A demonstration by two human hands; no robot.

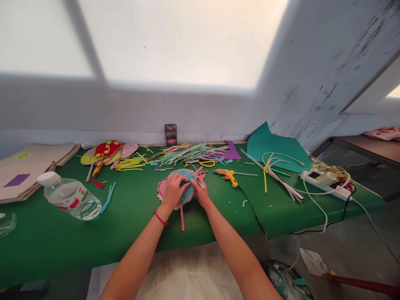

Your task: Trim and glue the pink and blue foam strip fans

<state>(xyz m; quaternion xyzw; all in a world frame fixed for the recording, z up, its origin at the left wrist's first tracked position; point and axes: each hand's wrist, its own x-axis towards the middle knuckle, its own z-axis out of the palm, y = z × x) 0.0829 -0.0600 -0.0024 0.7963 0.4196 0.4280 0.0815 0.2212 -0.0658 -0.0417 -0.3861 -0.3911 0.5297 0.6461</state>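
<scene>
Green table: our left hand lies flat on the fan, right hand pinching its right rim, stem pointing toward us.

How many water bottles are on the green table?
1 for certain: a water bottle lying on its side at left. A clear object cut off at the left edge may be another.

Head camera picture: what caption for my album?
Left hand and right hand touch a striped fan beside a yellow glue gun.
</scene>
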